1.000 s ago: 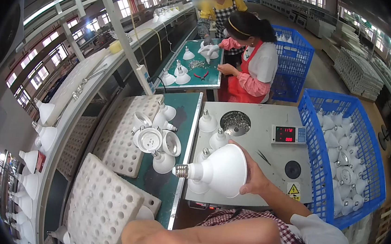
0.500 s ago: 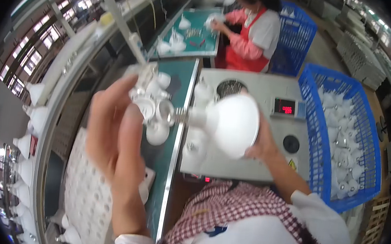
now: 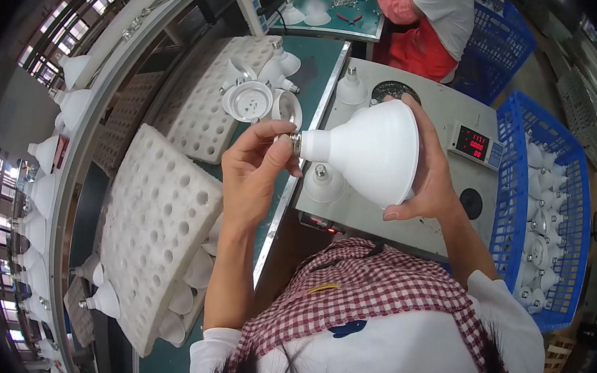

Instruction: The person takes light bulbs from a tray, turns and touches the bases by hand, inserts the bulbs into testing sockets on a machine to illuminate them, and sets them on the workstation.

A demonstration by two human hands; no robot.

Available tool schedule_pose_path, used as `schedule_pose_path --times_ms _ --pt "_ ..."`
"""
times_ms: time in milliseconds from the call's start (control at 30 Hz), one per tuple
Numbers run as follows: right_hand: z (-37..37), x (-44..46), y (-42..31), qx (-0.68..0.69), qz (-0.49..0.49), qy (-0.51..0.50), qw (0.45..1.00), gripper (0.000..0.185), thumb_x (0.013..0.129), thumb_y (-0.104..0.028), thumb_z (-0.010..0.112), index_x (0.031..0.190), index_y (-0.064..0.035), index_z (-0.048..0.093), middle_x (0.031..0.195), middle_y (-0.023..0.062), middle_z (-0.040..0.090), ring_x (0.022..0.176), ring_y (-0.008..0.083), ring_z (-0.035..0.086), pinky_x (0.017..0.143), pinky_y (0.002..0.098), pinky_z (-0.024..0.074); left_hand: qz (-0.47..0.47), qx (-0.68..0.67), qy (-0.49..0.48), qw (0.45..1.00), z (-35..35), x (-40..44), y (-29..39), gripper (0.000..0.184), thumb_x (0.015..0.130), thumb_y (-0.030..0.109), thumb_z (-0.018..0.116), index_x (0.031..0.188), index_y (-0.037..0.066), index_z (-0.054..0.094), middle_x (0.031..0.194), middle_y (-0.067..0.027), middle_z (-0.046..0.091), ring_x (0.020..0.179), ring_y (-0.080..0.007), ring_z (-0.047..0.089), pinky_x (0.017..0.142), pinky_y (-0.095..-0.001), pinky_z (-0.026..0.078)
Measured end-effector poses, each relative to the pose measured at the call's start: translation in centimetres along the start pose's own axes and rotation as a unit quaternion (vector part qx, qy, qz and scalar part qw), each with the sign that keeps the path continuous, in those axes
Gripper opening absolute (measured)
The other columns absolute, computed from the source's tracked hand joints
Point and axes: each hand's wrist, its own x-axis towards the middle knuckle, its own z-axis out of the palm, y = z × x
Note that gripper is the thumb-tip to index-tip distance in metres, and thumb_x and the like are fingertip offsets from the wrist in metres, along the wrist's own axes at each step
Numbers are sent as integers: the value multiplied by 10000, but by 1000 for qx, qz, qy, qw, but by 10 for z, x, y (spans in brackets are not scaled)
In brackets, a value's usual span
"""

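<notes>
A white flared light bulb (image 3: pixel 369 152) lies sideways in the air in front of my chest. My right hand (image 3: pixel 429 166) is wrapped round its wide end, thumb below. At its narrow end, the thumb and fingers of my left hand (image 3: pixel 262 158) pinch the metal screw base (image 3: pixel 296 144), which they partly cover. Beneath the bulb, on the grey machine top (image 3: pixel 415 232), another bulb (image 3: pixel 323 183) stands with its base up. A further bulb (image 3: pixel 352 88) stands beyond it. Just past my left hand are open white lamp housings (image 3: pixel 249 101).
White foam trays with holes (image 3: pixel 161 217) lean at left, bulbs beneath. A digital display (image 3: pixel 474 145) sits on the machine. On the right is a blue crate (image 3: pixel 504 226) full of bulbs. A co-worker in a red apron (image 3: pixel 417 48) sits at a far green table (image 3: pixel 334 23).
My left hand has come in from beside the bulb and closed on its screw base. My right hand still holds the bulb. The camera view has shifted, and the co-worker sits higher in it.
</notes>
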Motion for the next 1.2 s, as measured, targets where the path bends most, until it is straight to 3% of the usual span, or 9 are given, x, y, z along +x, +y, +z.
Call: schedule_pose_path --times_ms 333,467,567,833,1200 --pt "-6 6 0 4 26 -32 999 1204 399 -195 840 1346 -78 106 1356 132 186 1261 305 206 991 444 264 -5 -40 18 999 -3 -6 -4 209 833 144 547 946 -32 555 800 -75 562 639 -125 552 589 -245 482" --pt "-9 9 1 -22 20 -35 999 1201 396 -202 842 1345 -75 117 1362 129 185 1257 298 220 980 437 283 -6 6 15 1000 -3 -5 -2 199 836 142 539 927 -34 559 792 -75 558 664 -128 562 609 -257 502" --pt "-11 11 -2 -49 6 -48 998 1201 387 -214 844 1345 -80 132 1365 121 189 1252 292 231 969 437 301 -29 -1 -1 1000 -5 -3 3 172 836 77 498 964 -31 541 865 -114 570 719 -146 569 625 -288 517" --pt "-12 14 -7 -73 4 -67 995 1183 378 -208 844 1342 -97 168 1366 105 201 1245 261 254 955 412 333 -83 12 -9 996 -10 5 8 98 734 -20 542 829 -27 566 856 -137 584 638 -175 601 553 -282 545" --pt "-14 16 -5 -69 9 -78 994 1189 368 -219 845 1339 -84 172 1363 107 209 1243 273 260 943 422 344 -78 33 -21 996 -10 3 10 117 705 -8 588 820 -22 577 828 -134 588 662 -180 603 550 -278 548"
